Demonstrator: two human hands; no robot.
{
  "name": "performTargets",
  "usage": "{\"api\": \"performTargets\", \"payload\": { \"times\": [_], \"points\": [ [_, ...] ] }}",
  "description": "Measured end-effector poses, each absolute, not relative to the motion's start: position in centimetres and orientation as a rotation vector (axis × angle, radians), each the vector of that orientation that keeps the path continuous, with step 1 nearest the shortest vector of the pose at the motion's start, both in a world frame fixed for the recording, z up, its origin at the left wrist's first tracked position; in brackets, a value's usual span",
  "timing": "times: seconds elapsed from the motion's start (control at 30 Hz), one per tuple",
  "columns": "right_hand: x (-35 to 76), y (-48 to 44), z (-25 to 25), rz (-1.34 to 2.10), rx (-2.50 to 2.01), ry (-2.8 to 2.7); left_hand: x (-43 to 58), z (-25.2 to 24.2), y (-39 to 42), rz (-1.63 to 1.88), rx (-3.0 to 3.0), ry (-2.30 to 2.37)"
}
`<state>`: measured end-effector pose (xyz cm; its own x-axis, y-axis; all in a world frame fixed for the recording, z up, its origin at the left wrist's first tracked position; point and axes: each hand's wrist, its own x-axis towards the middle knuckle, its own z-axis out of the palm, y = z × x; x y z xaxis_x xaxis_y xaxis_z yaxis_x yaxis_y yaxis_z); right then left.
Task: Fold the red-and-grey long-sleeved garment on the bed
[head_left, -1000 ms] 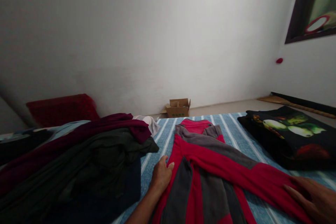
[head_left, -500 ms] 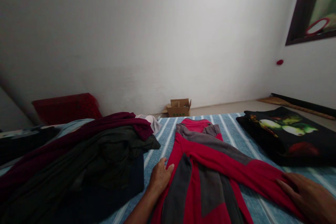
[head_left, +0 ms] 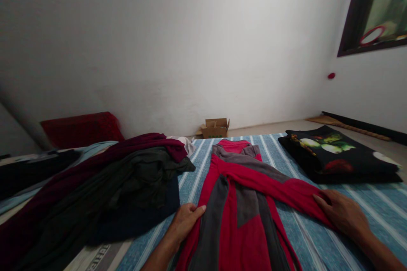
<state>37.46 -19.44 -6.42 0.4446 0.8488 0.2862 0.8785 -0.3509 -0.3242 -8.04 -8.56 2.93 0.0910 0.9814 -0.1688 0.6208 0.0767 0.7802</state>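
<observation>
Left hand (head_left: pixel 185 220) on the left edge of the red-and-grey garment (head_left: pixel 227 228), thumb on top, fingers bent; can't tell if it's pinching. Right hand (head_left: pixel 345 214) bent over the outer end of the sleeve (head_left: pixel 305 192), cuff hidden; grip can't be confirmed either.

Rest, big to small: pale wall (head_left: pixel 190 42) across the back. Blue striped cloth (head_left: pixel 378 207) under everything in front. Loose clothes heaped at left: dark green garment (head_left: pixel 133 178), maroon garment (head_left: pixel 152 142) behind it, navy cloth (head_left: pixel 149 216) beneath. Red-and-grey garment mid-foreground on the striped cloth, between the heap and the stack at right; collar end away from the person, bottom cut off by the frame, sleeve slanting across the upper body to the right. Folded black stack (head_left: pixel 346 163) with a fruit-like print, apart from the garment. Dark-framed window (head_left: pixel 381 8) upper right. Red boxy object (head_left: pixel 82 129) behind the heap. Cardboard box (head_left: pixel 216 131), flaps up, beyond the cloth's far edge. Small red spot (head_left: pixel 331 76) below the window
</observation>
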Motion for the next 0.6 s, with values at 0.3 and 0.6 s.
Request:
{"api": "performTargets", "payload": {
  "times": [0.3,0.6],
  "points": [
    [37.3,-19.4,-6.2,-0.063,-2.348,-1.457,-8.3,3.7,-12.3,0.616,1.346,1.403],
    [37.2,-19.6,-6.1,-0.117,-2.272,-1.461,-8.7,2.6,-12.5,0.646,1.635,1.527]
  ]
}}
